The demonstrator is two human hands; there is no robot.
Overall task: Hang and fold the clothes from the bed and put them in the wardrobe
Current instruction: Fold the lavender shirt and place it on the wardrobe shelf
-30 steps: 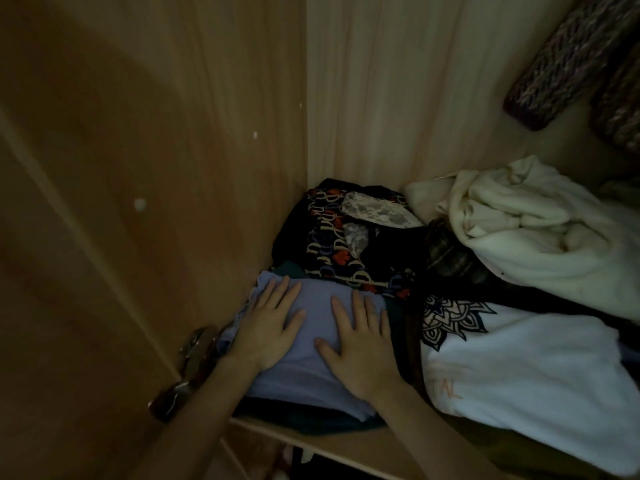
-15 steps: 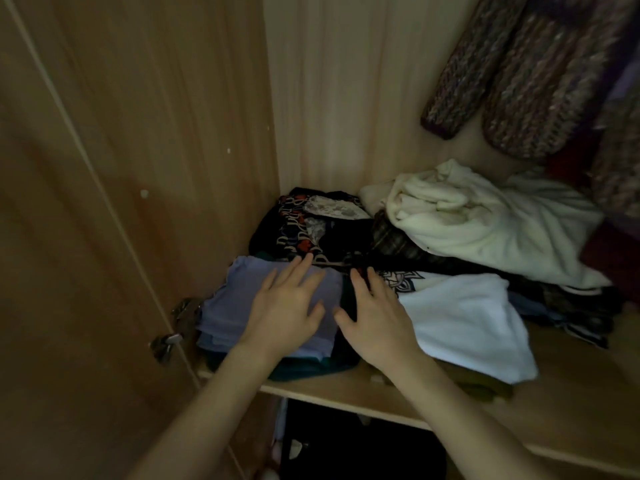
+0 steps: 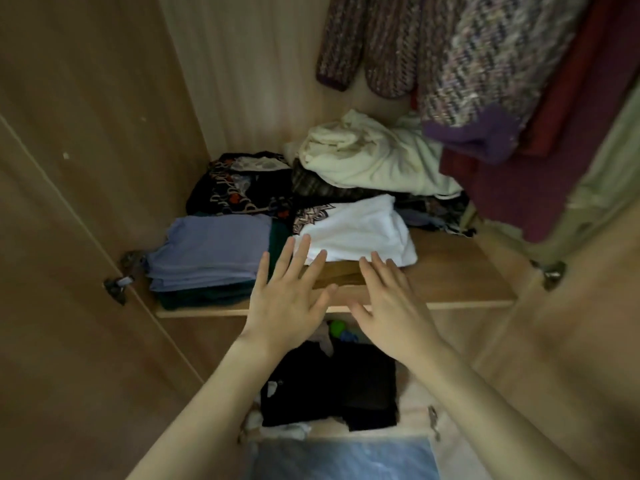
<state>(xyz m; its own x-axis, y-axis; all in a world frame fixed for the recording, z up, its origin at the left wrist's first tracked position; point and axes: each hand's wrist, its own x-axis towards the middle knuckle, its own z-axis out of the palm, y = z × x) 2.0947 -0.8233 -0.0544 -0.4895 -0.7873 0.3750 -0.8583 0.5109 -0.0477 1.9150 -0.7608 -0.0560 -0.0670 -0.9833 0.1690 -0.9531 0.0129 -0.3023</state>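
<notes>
Best to draw left hand [image 3: 287, 306] and right hand [image 3: 391, 306], both flat, fingers spread, gripping nothing, straight back off the wooden wardrobe shelf [image 3: 450, 275], leaving the folded lilac cotton garment [image 3: 211, 247] square atop the near-left stack.

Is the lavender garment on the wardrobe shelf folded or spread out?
Folded. The lavender garment lies as a neat flat rectangle with layered edges, stacked on dark green clothing at the shelf's left end.
</notes>
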